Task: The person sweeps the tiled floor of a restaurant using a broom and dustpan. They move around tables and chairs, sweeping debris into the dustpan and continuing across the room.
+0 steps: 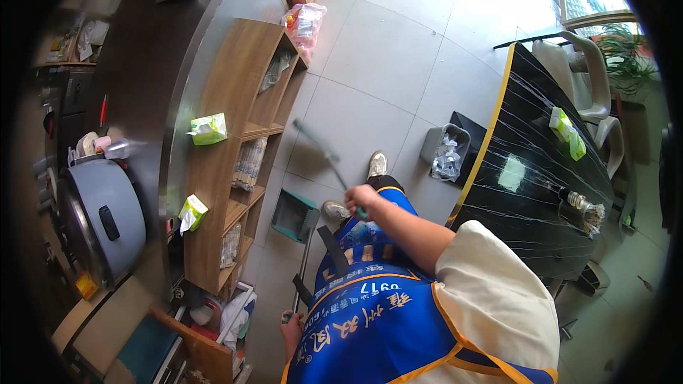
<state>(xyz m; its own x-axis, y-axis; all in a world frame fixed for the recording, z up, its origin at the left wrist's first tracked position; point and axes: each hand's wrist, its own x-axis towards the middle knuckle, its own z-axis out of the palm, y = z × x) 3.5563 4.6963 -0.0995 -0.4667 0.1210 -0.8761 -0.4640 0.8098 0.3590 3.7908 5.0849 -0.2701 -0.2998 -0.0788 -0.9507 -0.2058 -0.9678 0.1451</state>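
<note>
My right hand [363, 201] is closed round the upper end of a broom [334, 163], a thin stick with a green grip. The stick slants away to the left over the floor; its far end is dark, greenish and blurred. Low on the left, my left hand [290, 328] grips the top of the long handle of a dustpan [295, 217]. The dustpan's green and grey scoop rests on the floor beside the wooden shelf, left of my shoes [378, 163]. A blue apron with orange edging covers my front and hides part of the handle.
To the left stands a wooden shelf unit [213, 213] with tissue packs [208, 129] on top. A grey bin [431, 146] with a bag liner is right of my feet, next to a black marble-patterned table [526, 99]. Chairs [594, 78] stand beyond the table.
</note>
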